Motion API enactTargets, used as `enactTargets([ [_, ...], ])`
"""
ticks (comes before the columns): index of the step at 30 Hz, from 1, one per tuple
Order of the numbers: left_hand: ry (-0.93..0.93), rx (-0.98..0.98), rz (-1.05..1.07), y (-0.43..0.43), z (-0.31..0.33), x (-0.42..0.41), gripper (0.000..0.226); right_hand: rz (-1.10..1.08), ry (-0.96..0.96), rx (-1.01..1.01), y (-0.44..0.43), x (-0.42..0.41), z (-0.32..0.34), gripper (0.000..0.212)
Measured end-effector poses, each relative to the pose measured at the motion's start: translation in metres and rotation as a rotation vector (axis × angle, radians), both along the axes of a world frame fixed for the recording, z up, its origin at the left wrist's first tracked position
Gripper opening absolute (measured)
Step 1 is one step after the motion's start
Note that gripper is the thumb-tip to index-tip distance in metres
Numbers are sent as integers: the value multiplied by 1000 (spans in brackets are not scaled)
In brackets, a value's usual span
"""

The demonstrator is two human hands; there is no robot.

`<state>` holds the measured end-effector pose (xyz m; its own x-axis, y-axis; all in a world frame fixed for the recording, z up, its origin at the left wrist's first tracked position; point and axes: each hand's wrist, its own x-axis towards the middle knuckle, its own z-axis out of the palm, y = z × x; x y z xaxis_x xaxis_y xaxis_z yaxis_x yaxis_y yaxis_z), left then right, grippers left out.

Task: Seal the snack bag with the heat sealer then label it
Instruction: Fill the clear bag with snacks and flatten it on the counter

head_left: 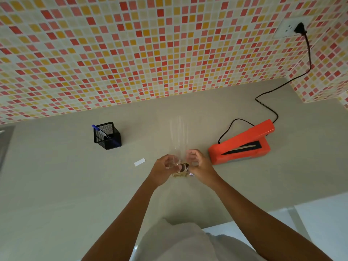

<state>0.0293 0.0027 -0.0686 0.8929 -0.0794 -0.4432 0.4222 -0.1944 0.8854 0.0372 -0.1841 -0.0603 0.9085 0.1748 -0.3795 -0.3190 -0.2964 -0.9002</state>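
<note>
A clear plastic snack bag [179, 136] stands on the counter, with brown snacks at its bottom between my hands. My left hand [163, 169] grips its lower left side and my right hand [199, 164] grips its lower right side. The bag's open top reaches away from me and is hard to see. An orange heat sealer [243, 143] lies to the right of my right hand with its lid raised and its sealing strip showing. A small white label [140, 162] lies flat on the counter just left of my left hand.
A black mesh pen holder [107, 135] with a blue pen stands at the left rear. The sealer's black cord [267, 104] runs across the counter [56, 185] to a wall socket [292, 28] at upper right. The counter's front edge is at lower right.
</note>
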Motion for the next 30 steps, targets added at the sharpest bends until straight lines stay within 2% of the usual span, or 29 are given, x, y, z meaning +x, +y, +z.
enactTargets([
  [2,33,-13,-7,0,-3,0,33,31,42,15,0,-2,1,60],
  [7,93,-1,-30,5,-9,-5,43,26,52,9,-4,-5,-5,64],
  [11,103,-16,-17,6,-12,-9,40,24,153,54,-6,-9,-3,67],
  [14,120,-38,-17,7,-14,-14,37,58,200,52,-8,-12,-9,55],
  [17,114,-58,-51,6,-12,-17,32,61,189,61,-9,-15,-15,34],
  [21,105,-38,-36,7,-12,-20,26,46,168,47,-9,-18,-17,17],
  [30,233,86,118,2,-15,-23,16,26,100,-202,-4,-14,-33,7],
])
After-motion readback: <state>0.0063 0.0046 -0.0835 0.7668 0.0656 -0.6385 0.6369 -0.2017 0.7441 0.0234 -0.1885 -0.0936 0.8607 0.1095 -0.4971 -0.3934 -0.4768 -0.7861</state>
